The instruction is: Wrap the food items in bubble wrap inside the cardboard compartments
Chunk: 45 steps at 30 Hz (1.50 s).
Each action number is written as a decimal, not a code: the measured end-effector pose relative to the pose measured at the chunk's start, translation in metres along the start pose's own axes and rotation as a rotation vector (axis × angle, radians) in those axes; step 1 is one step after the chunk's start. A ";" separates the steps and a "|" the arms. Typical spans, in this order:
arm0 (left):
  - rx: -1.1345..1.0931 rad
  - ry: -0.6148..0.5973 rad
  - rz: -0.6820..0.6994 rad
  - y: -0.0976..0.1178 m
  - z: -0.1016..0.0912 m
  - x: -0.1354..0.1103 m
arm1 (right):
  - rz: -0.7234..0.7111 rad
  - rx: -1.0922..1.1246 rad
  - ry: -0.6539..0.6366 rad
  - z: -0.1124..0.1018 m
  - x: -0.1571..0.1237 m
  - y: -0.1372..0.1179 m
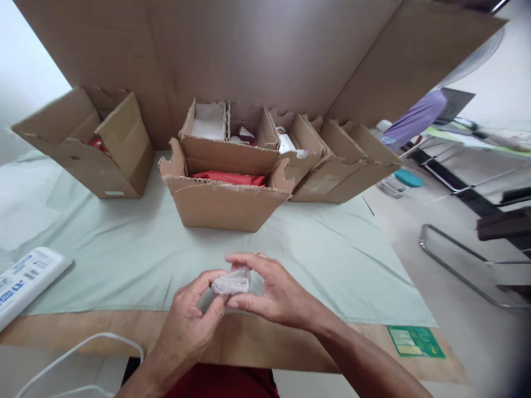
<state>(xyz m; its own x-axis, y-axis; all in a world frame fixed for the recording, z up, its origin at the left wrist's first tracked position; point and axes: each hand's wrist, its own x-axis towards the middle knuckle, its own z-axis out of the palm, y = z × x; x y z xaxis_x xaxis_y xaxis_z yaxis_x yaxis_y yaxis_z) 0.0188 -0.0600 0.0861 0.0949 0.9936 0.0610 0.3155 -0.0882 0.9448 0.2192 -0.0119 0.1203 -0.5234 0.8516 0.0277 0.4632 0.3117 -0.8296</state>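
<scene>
Near the front edge of the table, both hands hold a small item in clear, crinkled plastic wrap [232,283]; what is inside the wrap cannot be made out. My left hand [193,309] pinches its left end between thumb and fingers. On the other side, my right hand [271,290] curls around the right end, fingers above and thumb below. Just beyond the hands stands an open cardboard box [219,207] with a red packet [230,177] inside.
Behind it, a row of narrow cardboard boxes [327,171] holds white and red items. A taller box [118,160] stands at left. At the left edge lies a white printed package [31,282]; a white cable [83,345] hangs below. A green card [416,341] lies front right.
</scene>
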 end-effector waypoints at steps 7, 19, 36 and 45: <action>0.443 0.405 0.524 0.034 -0.025 0.062 | -0.105 -0.053 0.274 -0.057 0.013 -0.023; 0.619 0.510 0.559 0.020 -0.028 0.097 | -0.381 -0.149 0.816 -0.154 0.064 -0.031; 0.514 0.487 0.547 0.010 -0.024 0.095 | -0.459 -0.675 -0.284 -0.071 0.218 -0.040; 0.524 0.472 0.577 0.009 -0.027 0.100 | -0.562 -1.018 -0.509 -0.042 0.234 -0.028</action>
<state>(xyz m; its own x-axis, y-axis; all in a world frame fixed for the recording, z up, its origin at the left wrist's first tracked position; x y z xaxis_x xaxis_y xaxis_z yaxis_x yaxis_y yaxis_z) 0.0059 0.0402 0.1093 0.0114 0.7008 0.7133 0.7384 -0.4869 0.4666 0.1132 0.1962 0.1737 -0.9357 0.3098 -0.1685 0.3085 0.9506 0.0349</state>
